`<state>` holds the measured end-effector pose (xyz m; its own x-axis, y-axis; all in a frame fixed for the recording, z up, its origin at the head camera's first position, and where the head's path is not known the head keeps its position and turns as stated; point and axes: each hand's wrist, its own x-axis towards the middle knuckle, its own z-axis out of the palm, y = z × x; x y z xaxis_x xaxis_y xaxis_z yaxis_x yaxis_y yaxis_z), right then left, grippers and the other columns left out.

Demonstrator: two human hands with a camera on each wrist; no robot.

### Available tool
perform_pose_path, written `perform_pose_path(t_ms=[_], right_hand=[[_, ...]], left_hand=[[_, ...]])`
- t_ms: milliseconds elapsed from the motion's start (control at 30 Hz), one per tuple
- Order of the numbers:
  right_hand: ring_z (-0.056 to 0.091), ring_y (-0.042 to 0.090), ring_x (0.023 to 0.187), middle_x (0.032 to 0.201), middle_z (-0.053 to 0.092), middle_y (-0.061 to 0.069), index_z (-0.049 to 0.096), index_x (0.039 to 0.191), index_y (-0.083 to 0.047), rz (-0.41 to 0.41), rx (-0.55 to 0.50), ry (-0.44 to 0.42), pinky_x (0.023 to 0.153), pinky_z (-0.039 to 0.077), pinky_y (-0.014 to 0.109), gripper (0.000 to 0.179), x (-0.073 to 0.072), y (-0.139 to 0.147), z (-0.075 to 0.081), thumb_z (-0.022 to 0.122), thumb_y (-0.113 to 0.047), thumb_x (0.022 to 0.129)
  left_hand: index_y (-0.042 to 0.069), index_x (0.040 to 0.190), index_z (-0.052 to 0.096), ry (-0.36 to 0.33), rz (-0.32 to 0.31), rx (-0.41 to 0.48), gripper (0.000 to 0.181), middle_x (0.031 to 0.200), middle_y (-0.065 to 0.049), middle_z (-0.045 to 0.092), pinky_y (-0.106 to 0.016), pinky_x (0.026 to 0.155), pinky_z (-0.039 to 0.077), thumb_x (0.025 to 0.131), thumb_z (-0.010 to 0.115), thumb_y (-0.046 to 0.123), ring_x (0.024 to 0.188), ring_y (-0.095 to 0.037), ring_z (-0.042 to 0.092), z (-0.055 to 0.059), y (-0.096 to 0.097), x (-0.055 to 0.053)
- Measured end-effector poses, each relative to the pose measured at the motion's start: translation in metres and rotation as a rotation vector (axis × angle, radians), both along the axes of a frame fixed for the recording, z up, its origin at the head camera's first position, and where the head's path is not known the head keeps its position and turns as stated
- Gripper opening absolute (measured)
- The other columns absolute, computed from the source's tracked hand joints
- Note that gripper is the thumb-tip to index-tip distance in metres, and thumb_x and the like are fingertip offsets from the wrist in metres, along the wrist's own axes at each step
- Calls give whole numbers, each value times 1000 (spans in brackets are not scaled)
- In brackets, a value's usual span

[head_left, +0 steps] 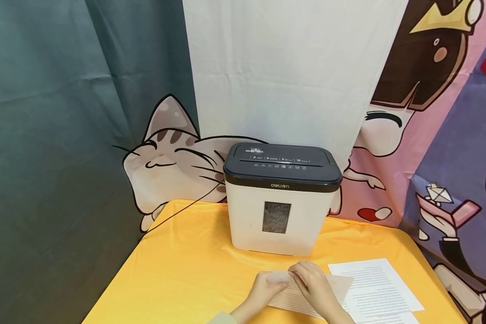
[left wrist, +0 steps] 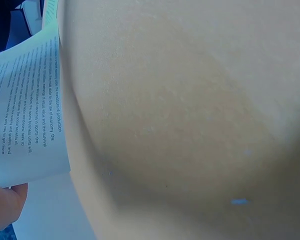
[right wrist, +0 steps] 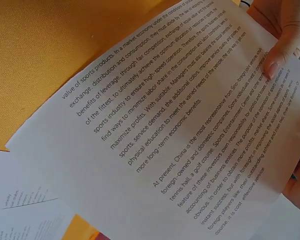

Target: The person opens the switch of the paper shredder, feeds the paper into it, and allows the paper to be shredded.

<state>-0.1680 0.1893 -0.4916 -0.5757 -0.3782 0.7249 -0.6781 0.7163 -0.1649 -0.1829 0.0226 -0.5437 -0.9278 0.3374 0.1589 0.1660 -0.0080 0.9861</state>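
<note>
A printed sheet of paper is held over the near part of the table, in front of the paper shredder. At its left end my left hand grips it, thumb over the upper face. The right hand pinches its far edge with curled fingers, close beside the left. Lines of English text fill the sheet in the right wrist view, where a thumb presses on it. The left wrist view has the sheet slightly bowed, with a hand at its lower edge.
The white shredder has a black top with a narrow slot and a small window. More printed sheets lie at the right on the yellow tablecloth. A thin cord runs left from the shredder; printed curtains hang behind.
</note>
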Motion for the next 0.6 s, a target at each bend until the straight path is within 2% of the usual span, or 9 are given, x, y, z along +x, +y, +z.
perform_pose_path(t_ms=[200, 300, 433, 500, 600], right_hand=[[53, 0, 72, 79, 60, -16, 66, 84, -18, 13, -6, 11, 72, 42, 18, 20, 1, 1, 3, 53, -30, 95], [53, 0, 71, 78, 60, -15, 66, 84, -18, 21, -13, 21, 72, 40, 15, 22, 1, 2, 5, 51, -30, 96], [53, 2, 70, 77, 60, -14, 65, 83, -17, 8, -20, 27, 71, 40, 15, 25, 2, 4, 9, 50, -32, 96], [54, 2, 70, 77, 60, -13, 65, 83, -17, -5, -12, 29, 70, 42, 17, 18, 3, 5, 11, 55, -28, 94], [55, 3, 71, 77, 62, -12, 65, 83, -17, -25, 8, 36, 70, 45, 22, 4, 3, 7, 14, 68, -18, 84]], left_hand=[[-7, 93, 69, 27, 27, -37, 18, 86, -23, 70, -14, 63, 48, 83, 70, 8, 67, 6, 56, -3, -10, 1], [-11, 88, 67, 40, 49, -53, 16, 80, -28, 67, -13, 58, 45, 82, 69, 4, 62, 6, 51, 0, -15, 1], [-15, 80, 63, 54, 68, -56, 17, 72, -32, 61, -12, 56, 42, 81, 69, 1, 58, 6, 46, 17, -23, 5], [-15, 80, 63, 58, 67, -37, 17, 73, -31, 62, -13, 58, 44, 81, 69, 1, 59, 6, 48, 27, -28, 8], [-12, 82, 65, 53, 62, -19, 16, 77, -29, 64, -14, 61, 47, 82, 70, 3, 63, 6, 51, 36, -35, 11]])
